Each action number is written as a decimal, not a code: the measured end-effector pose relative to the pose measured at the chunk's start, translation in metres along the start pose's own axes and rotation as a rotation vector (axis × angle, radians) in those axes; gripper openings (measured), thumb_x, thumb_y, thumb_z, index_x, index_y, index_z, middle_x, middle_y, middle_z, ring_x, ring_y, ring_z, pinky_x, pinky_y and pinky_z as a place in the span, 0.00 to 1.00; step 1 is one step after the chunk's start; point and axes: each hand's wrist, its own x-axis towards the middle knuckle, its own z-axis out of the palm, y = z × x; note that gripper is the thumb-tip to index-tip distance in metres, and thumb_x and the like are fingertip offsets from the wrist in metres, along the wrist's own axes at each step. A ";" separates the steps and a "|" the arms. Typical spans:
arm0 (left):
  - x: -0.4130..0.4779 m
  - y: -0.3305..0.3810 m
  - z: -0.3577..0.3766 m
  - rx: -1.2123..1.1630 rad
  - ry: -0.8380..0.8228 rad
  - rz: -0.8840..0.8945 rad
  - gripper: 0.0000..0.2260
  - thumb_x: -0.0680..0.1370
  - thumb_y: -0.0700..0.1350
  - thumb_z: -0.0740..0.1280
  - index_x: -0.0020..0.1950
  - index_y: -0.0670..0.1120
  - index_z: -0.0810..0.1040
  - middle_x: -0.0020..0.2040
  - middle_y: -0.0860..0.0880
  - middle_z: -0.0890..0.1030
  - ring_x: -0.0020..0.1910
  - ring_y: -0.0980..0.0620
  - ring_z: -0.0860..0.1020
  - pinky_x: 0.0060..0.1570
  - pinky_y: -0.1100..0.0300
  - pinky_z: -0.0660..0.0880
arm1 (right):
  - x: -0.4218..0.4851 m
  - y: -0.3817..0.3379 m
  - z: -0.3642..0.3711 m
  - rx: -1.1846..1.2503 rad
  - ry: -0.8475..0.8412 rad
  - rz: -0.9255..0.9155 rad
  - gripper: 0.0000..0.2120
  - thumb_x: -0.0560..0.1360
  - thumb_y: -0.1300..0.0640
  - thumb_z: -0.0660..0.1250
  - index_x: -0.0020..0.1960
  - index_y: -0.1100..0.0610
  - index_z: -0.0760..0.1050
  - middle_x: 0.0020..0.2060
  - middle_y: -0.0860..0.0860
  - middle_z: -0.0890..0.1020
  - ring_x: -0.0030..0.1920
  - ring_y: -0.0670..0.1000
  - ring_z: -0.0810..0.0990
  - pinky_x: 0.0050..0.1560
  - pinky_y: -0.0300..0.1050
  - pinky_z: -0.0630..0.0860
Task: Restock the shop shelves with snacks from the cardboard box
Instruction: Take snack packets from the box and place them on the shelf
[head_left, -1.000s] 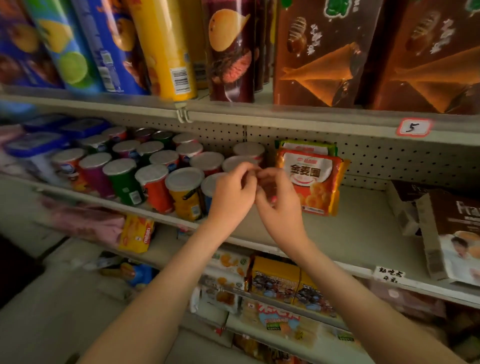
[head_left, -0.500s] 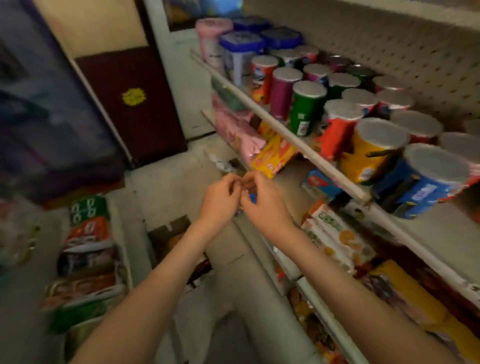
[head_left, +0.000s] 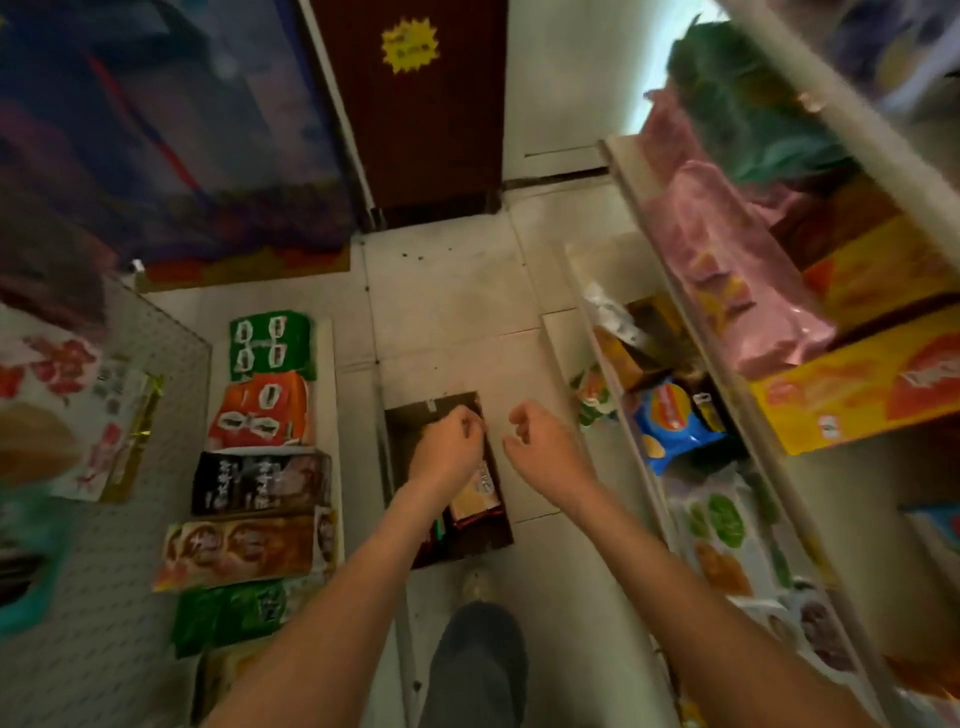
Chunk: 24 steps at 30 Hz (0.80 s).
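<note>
An open cardboard box lies on the tiled aisle floor below me, with snack packets inside. My left hand hovers over the box, fingers curled, nothing visible in it. Just right of the box, my right hand is also loosely closed and looks empty. The hands are a short way apart. Shop shelves run along the right, stocked with pink bags, a blue chip bag and yellow boxes.
A low shelf on the left holds green, orange, black and brown snack packs. A white pegboard rack stands at the near left. A dark brown door closes the aisle ahead. My trouser leg and shoe are behind the box.
My view has swung from the can shelf down to the aisle floor. My hands, which were touching at the fingertips, have separated and dropped over the cardboard box.
</note>
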 end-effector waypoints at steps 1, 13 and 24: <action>0.026 -0.017 0.004 0.002 -0.002 -0.054 0.10 0.81 0.47 0.58 0.56 0.48 0.76 0.49 0.51 0.80 0.44 0.53 0.76 0.39 0.60 0.69 | 0.027 0.008 0.014 0.008 -0.030 0.036 0.09 0.76 0.58 0.64 0.55 0.59 0.72 0.49 0.53 0.78 0.52 0.52 0.76 0.48 0.43 0.71; 0.241 -0.239 0.165 -0.417 -0.025 -0.710 0.11 0.79 0.47 0.61 0.59 0.44 0.73 0.50 0.45 0.78 0.49 0.47 0.78 0.51 0.50 0.77 | 0.237 0.165 0.213 0.309 -0.282 0.325 0.08 0.77 0.56 0.63 0.54 0.48 0.67 0.47 0.44 0.77 0.43 0.39 0.76 0.39 0.35 0.74; 0.387 -0.392 0.286 -0.435 0.036 -0.791 0.20 0.75 0.44 0.68 0.66 0.45 0.69 0.58 0.45 0.77 0.50 0.47 0.77 0.47 0.57 0.75 | 0.406 0.277 0.420 0.258 -0.262 0.440 0.34 0.73 0.61 0.68 0.74 0.55 0.57 0.70 0.54 0.64 0.71 0.56 0.64 0.68 0.52 0.68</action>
